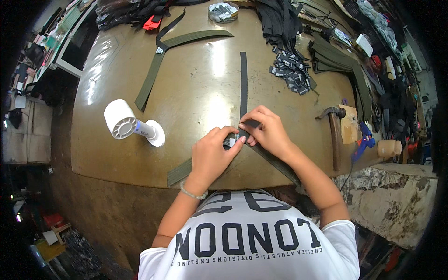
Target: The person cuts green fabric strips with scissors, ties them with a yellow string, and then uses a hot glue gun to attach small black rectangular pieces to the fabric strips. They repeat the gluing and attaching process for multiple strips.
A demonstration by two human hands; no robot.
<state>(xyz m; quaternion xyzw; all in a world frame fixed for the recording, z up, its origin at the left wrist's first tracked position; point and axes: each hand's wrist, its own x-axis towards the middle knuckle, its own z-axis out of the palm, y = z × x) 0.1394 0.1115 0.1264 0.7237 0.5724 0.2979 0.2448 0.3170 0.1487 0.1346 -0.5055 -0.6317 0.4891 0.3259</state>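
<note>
At the table's near edge, my left hand (212,151) and my right hand (267,133) pinch the join of some webbing straps between thumbs and fingers. A narrow black strap (243,84) runs straight away from the join. One olive-green strap end (179,172) slants out to the left under my left wrist, and a dark strap end (280,169) slants to the right below my right forearm. A small pale label (232,141) shows beside my left fingers. My fingertips hide most of the join.
A similar Y-shaped strap piece (156,70) lies far left, a white handheld fan (122,120) nearer. Small black-and-grey tabs (291,70) are heaped far right, beside olive straps (333,58). A hammer (335,140), a blue glue gun (364,142) and a tub of pieces (223,12) also stand around.
</note>
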